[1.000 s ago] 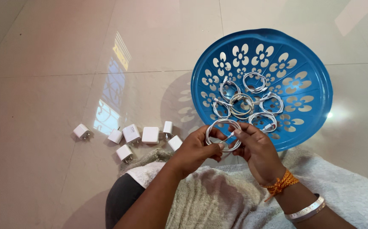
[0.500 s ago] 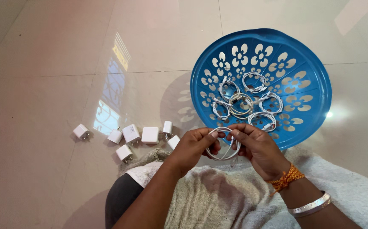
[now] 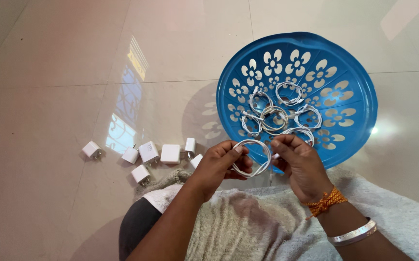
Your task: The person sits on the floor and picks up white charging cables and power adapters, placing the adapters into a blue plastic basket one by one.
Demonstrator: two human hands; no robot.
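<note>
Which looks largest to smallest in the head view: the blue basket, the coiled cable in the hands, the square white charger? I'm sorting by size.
1. Round blue plastic basket with flower cutouts.
2. Coiled white cable, held by both hands and nearer the camera, so its size is flattered.
3. Square white charger block on the floor.

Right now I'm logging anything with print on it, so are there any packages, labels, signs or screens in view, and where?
No packages, signs or screens in view.
Marking on one white charger block: on the floor left of the hands, in the row of white adapters; a small grey print on its top face, too small to make out.
Other white adapters: plain white faces, no label visible.
Blue basket: flower cut-outs only, no label visible.
</note>
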